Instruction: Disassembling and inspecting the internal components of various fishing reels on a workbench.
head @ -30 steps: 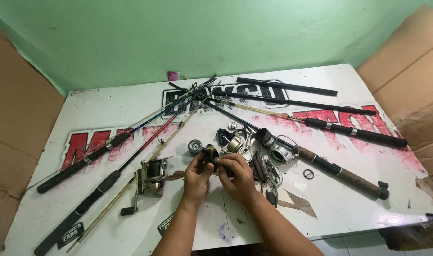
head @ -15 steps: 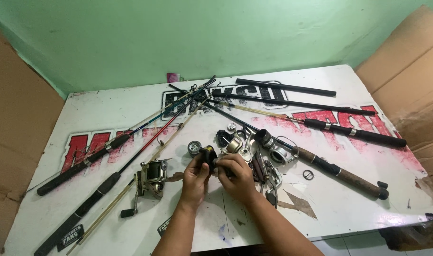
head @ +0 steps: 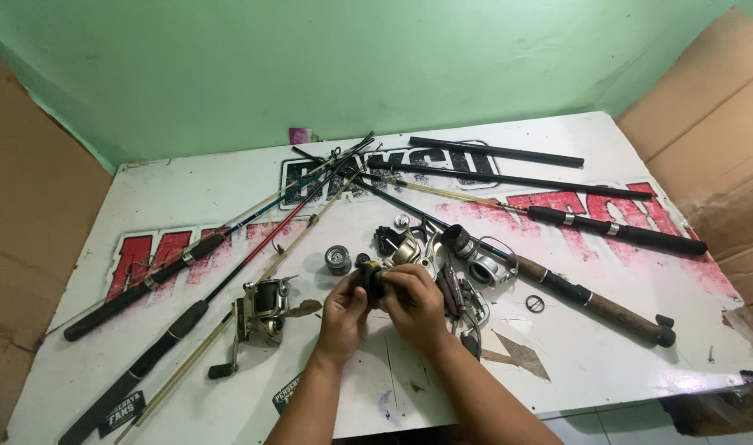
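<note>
- Both hands, left [head: 343, 309] and right [head: 416, 306], stayed closed around a small black reel part [head: 371, 280], held above the white table [head: 607, 363].
- No shift since earlier; complete spinning reel [head: 261, 306] lay left, untouched.

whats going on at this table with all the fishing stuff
A person has both hands on a small black reel part, the left hand and right hand gripping it just above the white table. A whole spinning reel lies to their left, and loose reel pieces sit just beyond. Several fishing rods lie fanned across the tabletop.
</note>
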